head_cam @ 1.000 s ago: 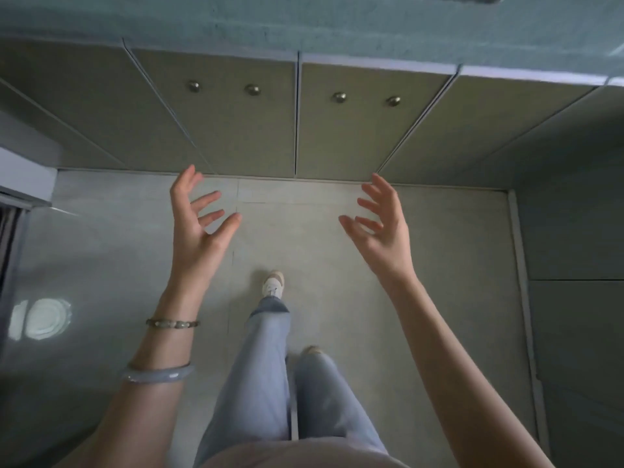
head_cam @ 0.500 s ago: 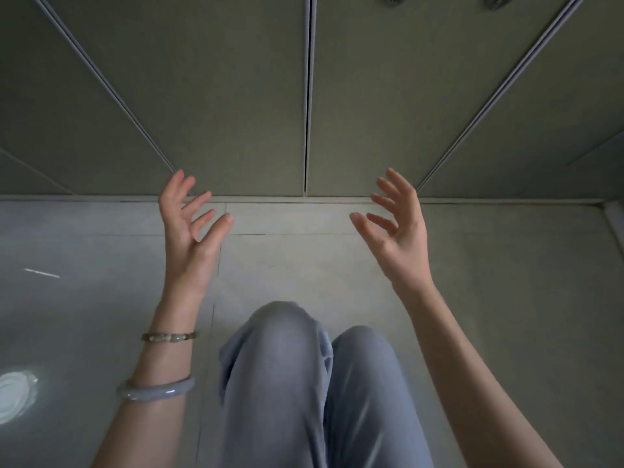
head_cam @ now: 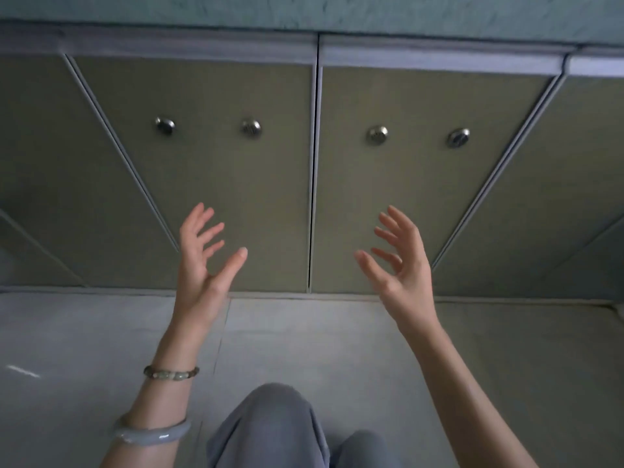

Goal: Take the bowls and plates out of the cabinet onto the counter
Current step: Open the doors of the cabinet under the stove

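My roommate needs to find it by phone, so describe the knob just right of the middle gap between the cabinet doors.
Under the counter edge runs a row of flat olive-green cabinet doors; two of them meet at a vertical seam in the middle. Four round metal knobs sit in a line across them. Yours is the knob first right of the seam, above the open right hand.

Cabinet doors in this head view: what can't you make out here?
1. Bowls and plates: head view, hidden behind the closed cabinet doors.
2. Counter: head view, cut off by the top edge; its surface unseen.
3. Knobs: head view, blurred; shape detail unclear.
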A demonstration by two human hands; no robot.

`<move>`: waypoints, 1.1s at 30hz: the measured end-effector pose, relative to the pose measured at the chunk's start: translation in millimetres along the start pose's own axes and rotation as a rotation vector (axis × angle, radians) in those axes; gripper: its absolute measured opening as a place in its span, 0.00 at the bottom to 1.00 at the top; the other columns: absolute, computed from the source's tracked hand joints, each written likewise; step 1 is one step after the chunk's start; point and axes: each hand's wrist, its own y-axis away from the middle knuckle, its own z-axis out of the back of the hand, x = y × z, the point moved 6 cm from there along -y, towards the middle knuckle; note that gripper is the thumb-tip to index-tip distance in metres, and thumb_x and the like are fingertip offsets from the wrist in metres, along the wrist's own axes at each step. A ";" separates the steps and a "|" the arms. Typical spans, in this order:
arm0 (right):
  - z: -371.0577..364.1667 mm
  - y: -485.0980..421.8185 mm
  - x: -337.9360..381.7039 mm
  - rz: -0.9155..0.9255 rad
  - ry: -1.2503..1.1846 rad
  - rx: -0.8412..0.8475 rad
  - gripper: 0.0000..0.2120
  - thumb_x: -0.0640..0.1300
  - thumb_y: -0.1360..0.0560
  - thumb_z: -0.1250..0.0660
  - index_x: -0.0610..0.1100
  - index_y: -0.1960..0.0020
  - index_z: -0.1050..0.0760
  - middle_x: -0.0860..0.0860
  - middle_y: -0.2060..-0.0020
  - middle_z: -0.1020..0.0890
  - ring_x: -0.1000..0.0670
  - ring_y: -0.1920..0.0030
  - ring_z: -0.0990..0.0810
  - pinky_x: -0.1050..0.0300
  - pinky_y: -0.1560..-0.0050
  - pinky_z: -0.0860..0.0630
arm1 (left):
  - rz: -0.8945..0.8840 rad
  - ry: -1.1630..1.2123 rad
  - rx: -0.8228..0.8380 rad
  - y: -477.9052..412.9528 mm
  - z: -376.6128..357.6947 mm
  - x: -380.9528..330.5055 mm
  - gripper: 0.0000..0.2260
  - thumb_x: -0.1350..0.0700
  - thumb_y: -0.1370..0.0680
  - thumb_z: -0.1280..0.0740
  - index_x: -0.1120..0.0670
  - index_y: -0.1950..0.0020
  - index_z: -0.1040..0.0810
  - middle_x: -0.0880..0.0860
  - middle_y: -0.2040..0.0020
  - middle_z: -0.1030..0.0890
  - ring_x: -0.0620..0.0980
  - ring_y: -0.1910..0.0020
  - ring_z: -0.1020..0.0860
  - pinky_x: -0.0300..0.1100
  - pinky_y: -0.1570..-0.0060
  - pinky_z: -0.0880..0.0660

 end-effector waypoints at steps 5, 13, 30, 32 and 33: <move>-11.2 -61.1 53.4 0.209 -0.056 0.002 0.32 0.42 0.30 0.27 0.49 0.30 0.35 0.55 0.35 0.26 0.55 0.36 0.25 0.57 0.42 0.24 | -0.213 -0.035 0.051 -66.7 -9.8 -55.5 0.33 0.47 0.31 0.31 0.39 0.28 0.41 0.46 0.28 0.33 0.43 0.32 0.30 0.37 0.34 0.32; -21.7 -118.6 104.4 0.381 -0.082 -0.009 0.32 0.46 0.31 0.28 0.49 0.29 0.35 0.57 0.35 0.26 0.56 0.36 0.26 0.60 0.41 0.25 | -0.325 -0.168 0.068 -126.0 -26.6 -101.3 0.36 0.55 0.30 0.31 0.53 0.25 0.44 0.50 0.28 0.34 0.36 0.32 0.34 0.32 0.34 0.37; -6.4 -142.2 122.5 0.450 0.177 0.015 0.31 0.38 0.29 0.29 0.62 0.35 0.35 0.68 0.39 0.28 0.62 0.38 0.27 0.58 0.44 0.24 | 0.496 1.082 0.092 -187.7 -109.7 -108.8 0.22 0.60 0.21 0.39 0.63 0.28 0.37 0.60 0.30 0.30 0.56 0.30 0.31 0.50 0.33 0.33; -0.5 -138.9 123.6 0.475 0.192 0.001 0.31 0.36 0.30 0.29 0.58 0.34 0.34 0.63 0.38 0.27 0.61 0.37 0.27 0.60 0.41 0.25 | 0.516 1.125 0.114 -187.4 -111.1 -110.5 0.26 0.60 0.22 0.37 0.64 0.26 0.39 0.60 0.29 0.32 0.56 0.29 0.33 0.51 0.30 0.35; 1.4 -136.2 124.0 0.479 0.192 -0.003 0.31 0.35 0.30 0.29 0.55 0.33 0.34 0.61 0.38 0.26 0.61 0.37 0.27 0.61 0.41 0.25 | 0.530 1.150 0.121 -186.4 -110.4 -111.0 0.27 0.59 0.23 0.37 0.64 0.26 0.40 0.60 0.28 0.32 0.56 0.28 0.34 0.51 0.29 0.37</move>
